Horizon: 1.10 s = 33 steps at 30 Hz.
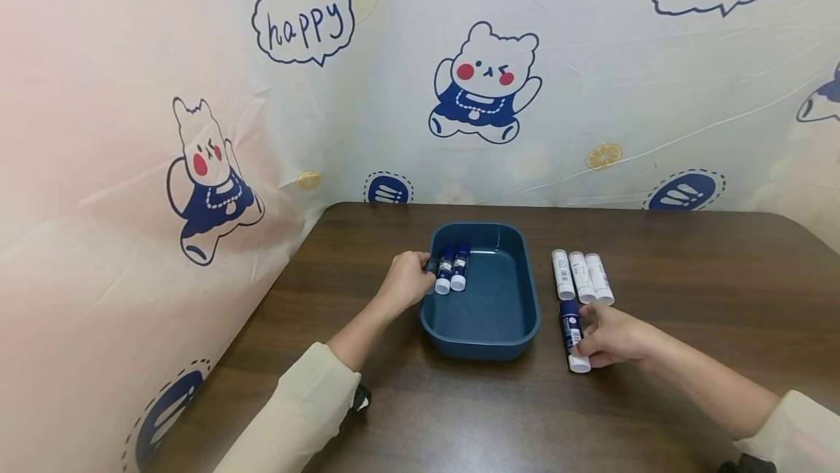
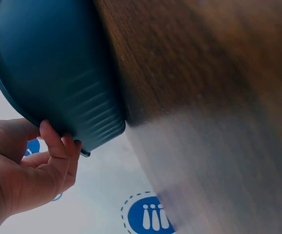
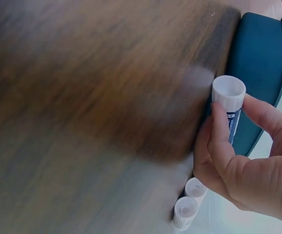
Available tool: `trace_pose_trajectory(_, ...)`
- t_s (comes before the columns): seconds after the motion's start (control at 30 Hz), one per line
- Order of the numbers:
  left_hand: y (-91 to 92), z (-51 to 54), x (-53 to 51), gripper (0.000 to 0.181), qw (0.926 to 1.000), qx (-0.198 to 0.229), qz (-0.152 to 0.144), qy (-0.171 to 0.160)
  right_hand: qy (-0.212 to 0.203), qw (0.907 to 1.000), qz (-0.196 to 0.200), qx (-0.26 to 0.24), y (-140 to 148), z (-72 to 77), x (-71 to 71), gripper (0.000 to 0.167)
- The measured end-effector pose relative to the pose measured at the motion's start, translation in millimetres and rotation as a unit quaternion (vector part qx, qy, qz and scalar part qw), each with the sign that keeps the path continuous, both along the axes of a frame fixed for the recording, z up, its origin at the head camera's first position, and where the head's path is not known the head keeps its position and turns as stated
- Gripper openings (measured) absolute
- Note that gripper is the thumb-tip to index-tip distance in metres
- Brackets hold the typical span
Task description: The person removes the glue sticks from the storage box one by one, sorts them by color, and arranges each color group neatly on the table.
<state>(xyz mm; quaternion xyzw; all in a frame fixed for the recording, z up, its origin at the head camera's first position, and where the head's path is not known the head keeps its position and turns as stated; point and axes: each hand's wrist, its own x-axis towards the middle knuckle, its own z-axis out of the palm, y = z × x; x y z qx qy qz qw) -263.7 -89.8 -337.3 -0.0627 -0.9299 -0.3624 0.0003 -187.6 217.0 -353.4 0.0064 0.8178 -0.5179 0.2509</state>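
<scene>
A dark teal plastic basin (image 1: pixel 488 351) stands on the table, and my left hand (image 1: pixel 408 280) grips its left rim; in the left wrist view the fingers (image 2: pixel 58 146) curl over the rim's edge. Inside the basin two blue glue sticks with white ends (image 1: pixel 460 267) lie side by side near that hand. A dark shape beside the fingertips is partly hidden. Right of the basin, my right hand (image 1: pixel 613 336) pinches another blue glue stick (image 1: pixel 572 327) between thumb and fingers. Its white end (image 3: pixel 229 92) faces the right wrist camera.
Three white glue sticks (image 1: pixel 581 276) lie in a row just beyond the right hand. Brown wooden tabletop (image 1: pixel 709 276) extends to both sides of the basin. A printed cloth (image 1: pixel 394 94) hangs behind the table and along its left side.
</scene>
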Motion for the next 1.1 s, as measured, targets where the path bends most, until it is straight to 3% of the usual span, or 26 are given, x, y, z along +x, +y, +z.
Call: trace_pose_trajectory(1.1,0.8,-0.1,0.2,0.041,1.0000,0.002,0.004,-0.001,0.003,0.9999,0.002,-0.015,1.6,-2.0,0.2,0.072)
